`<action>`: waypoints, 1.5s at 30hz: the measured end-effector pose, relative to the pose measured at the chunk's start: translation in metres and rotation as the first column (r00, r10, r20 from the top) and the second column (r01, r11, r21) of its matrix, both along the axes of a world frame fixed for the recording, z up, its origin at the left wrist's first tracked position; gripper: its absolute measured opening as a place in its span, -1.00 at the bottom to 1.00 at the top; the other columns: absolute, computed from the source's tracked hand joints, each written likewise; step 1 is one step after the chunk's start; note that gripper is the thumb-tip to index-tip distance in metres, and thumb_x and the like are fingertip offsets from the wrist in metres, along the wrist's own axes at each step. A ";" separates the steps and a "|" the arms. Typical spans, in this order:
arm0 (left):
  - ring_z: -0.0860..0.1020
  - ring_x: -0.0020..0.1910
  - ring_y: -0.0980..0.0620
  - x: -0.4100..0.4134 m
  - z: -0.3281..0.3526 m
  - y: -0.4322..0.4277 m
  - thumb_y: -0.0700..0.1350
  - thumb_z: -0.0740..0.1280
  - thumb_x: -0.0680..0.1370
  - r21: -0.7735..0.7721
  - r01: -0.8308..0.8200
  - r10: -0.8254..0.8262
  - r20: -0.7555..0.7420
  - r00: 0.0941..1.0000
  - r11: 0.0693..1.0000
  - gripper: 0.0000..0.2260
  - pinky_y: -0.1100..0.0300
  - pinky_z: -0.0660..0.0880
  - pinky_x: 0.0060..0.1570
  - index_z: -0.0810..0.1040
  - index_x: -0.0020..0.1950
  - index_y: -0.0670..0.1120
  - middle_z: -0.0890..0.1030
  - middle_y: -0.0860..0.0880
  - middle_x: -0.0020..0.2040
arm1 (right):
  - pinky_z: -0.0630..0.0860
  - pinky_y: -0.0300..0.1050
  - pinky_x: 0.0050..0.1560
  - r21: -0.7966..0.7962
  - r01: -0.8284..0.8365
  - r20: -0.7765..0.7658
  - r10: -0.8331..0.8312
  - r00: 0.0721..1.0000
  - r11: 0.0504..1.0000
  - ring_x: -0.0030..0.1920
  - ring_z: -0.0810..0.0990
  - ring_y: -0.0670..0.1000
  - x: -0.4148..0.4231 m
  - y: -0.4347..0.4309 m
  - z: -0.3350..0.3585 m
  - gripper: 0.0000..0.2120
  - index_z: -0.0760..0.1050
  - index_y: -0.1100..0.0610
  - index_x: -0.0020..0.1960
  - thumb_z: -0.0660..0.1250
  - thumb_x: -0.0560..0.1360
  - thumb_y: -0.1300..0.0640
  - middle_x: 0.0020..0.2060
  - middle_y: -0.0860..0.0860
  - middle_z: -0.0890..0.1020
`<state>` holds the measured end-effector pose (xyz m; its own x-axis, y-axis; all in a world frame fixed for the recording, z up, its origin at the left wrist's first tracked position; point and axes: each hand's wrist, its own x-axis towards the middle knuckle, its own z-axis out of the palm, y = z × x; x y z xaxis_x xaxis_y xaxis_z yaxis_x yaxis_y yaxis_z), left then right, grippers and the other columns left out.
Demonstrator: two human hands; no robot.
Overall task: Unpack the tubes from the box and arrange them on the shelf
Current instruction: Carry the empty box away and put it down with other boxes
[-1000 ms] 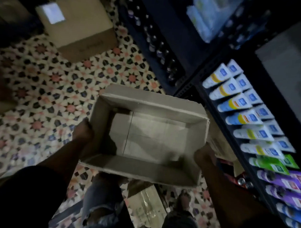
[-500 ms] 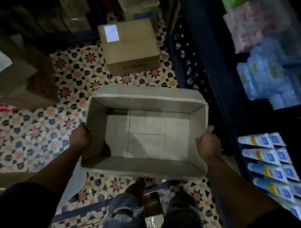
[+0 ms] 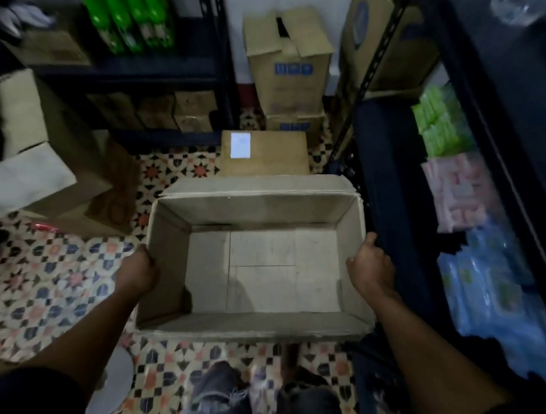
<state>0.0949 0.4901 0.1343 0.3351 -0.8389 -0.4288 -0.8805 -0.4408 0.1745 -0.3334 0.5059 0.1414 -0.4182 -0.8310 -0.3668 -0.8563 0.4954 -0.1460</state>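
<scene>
The left hand (image 3: 138,271) has its fingers (image 3: 147,258) wrapped over the left wall of the box (image 3: 258,327), and the right hand (image 3: 371,269) clamps the right wall the same way, fingers (image 3: 369,241) closed on the rim. So the box hangs between the two hands, held level above the patterned floor (image 3: 46,285), its long axis running left to right. Its bottom is bare; no tubes show inside it or elsewhere in view. I judge the unpacking done and the box ready to be put aside. The dark shelf (image 3: 399,180) stands just right of the right hand, holding green, pink and blue packs. A sealed carton (image 3: 276,157) lies on the floor just beyond the far wall, and more cartons crowd the left, so free floor is scarce.
</scene>
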 end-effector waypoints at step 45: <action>0.56 0.02 -0.24 -0.033 -0.208 -0.531 -0.17 0.16 0.63 0.104 -0.076 0.085 -0.083 0.993 0.992 -0.76 -0.03 0.48 -0.08 0.36 0.27 -0.22 0.55 -0.27 0.04 | 0.57 0.05 -0.22 0.144 0.015 0.154 -0.037 0.987 0.989 -0.14 0.59 0.24 -0.034 -0.543 -0.198 -0.73 0.23 0.19 0.17 0.26 0.56 0.20 0.01 0.28 0.57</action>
